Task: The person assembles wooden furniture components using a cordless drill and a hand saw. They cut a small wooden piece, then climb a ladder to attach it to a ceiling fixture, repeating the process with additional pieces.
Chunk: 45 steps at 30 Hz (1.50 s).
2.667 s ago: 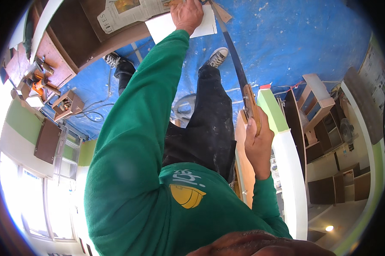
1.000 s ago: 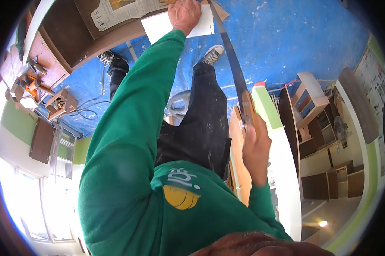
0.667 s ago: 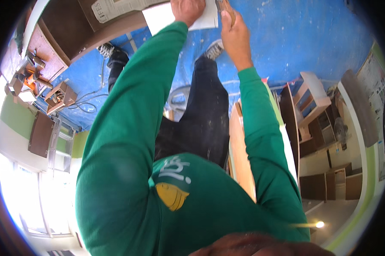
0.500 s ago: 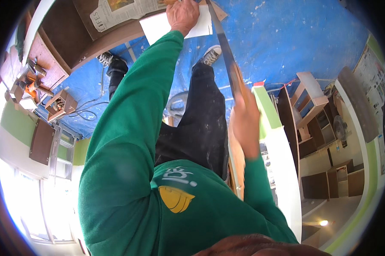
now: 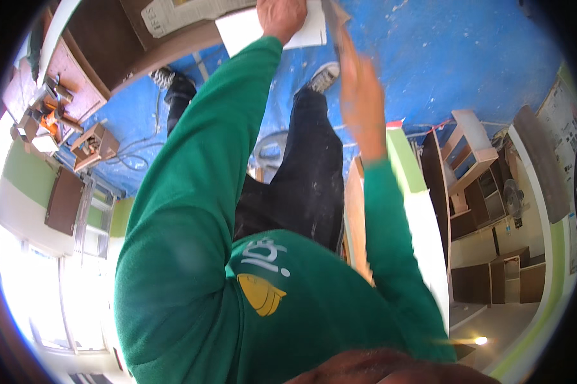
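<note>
A handsaw (image 5: 337, 32), blurred by motion, is in my right hand (image 5: 364, 105), its fingers closed round the handle. The blade points up and away, at the right end of a white board (image 5: 238, 33). My left hand (image 5: 282, 18) bears on that board, left of the blade; its fingertips are cut off by the upper edge of the picture. Beneath the board stands a brown cabinet carcass (image 5: 167, 57) with newspaper (image 5: 167, 16) on it. Where the teeth meet the board is too blurred to make out.
Blue sheeting (image 5: 455, 64) covers the floor. At left lie a small wooden box (image 5: 96, 146) and an orange power tool (image 5: 49, 121), with cables nearby. White and green panels (image 5: 407, 160) stand close by my right arm. Shelf units (image 5: 471, 153) and a fan (image 5: 512, 195) are farther right.
My right hand and the saw have moved forward, away from my body, so less of the blade shows. My left hand stays on the board, slightly higher in the picture.
</note>
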Each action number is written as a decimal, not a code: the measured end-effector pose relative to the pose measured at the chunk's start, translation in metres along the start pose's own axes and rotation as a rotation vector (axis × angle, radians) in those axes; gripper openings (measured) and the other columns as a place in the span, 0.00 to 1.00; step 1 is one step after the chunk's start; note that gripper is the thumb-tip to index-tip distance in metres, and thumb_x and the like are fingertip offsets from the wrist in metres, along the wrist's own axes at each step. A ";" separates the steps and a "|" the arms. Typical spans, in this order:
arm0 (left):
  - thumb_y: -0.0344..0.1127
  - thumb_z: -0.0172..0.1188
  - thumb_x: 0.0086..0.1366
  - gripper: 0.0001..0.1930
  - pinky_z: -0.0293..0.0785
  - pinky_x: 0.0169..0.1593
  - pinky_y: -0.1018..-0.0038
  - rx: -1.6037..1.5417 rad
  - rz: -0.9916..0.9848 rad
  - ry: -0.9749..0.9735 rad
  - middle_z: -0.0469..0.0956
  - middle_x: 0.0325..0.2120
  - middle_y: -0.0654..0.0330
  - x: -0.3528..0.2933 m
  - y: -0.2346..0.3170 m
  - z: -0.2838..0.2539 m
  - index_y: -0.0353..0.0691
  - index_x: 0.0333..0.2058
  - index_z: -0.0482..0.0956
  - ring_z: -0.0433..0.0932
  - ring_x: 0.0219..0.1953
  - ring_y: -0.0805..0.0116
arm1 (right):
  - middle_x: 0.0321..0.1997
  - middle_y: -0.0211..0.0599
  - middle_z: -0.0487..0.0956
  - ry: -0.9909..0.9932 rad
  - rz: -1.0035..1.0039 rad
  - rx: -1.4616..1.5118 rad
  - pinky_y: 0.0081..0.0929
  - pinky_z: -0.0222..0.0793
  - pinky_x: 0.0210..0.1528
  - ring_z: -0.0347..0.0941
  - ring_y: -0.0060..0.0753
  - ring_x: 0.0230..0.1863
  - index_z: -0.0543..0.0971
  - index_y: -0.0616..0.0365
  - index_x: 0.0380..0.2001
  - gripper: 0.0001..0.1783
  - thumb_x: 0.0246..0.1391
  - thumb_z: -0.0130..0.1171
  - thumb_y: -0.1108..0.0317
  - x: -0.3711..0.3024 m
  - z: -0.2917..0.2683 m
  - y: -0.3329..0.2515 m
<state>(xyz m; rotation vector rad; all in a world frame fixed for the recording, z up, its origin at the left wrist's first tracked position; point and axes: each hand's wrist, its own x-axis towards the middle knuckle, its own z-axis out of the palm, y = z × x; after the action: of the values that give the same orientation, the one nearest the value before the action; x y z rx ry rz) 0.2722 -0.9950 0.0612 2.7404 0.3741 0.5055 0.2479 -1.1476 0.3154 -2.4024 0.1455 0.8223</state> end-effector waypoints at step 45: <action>0.36 0.58 0.68 0.10 0.74 0.37 0.52 -0.102 -0.061 -0.214 0.80 0.22 0.50 0.013 0.019 -0.017 0.37 0.42 0.79 0.80 0.28 0.48 | 0.40 0.62 0.83 0.140 0.014 0.170 0.57 0.75 0.42 0.77 0.76 0.46 0.74 0.60 0.57 0.20 0.72 0.53 0.57 0.019 0.049 0.043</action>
<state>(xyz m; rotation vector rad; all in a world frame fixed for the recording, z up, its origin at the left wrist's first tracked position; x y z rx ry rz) 0.2810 -1.0035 0.0867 2.6412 0.3658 0.2070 0.2254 -1.1532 0.2512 -2.2995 0.2767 0.6221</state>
